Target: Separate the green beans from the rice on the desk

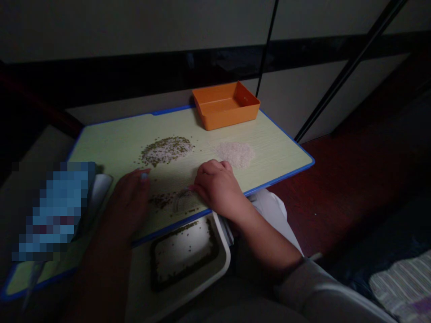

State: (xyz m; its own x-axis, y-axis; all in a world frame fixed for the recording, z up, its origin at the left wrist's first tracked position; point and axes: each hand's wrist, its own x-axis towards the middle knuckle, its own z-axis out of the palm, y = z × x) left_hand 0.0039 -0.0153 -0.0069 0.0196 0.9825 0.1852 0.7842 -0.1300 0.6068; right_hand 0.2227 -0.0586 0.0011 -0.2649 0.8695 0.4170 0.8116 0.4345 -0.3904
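My right hand (217, 186) rests on the pale green board (276, 154) with its fingers curled together. Any object inside them is hidden. Just left of its fingertips is a faint curved, ribbed shape (182, 202) that I cannot identify, beside a small patch of dark reddish grains (161, 200). My left hand (131, 197) lies in shadow at the left of that patch, fingers stretched forward. Beyond the hands is a pile of white grains mixed with green beans (166, 150). A separate heap of white, rice-like grains (235, 154) lies past my right hand.
An orange bin (229, 119) stands at the board's far edge. Below the near edge sits a white tray (226, 255) with green beans along its inner sides. A blurred-out blue object (60, 202) lies on the left. Cabinet doors (296, 94) rise behind the board.
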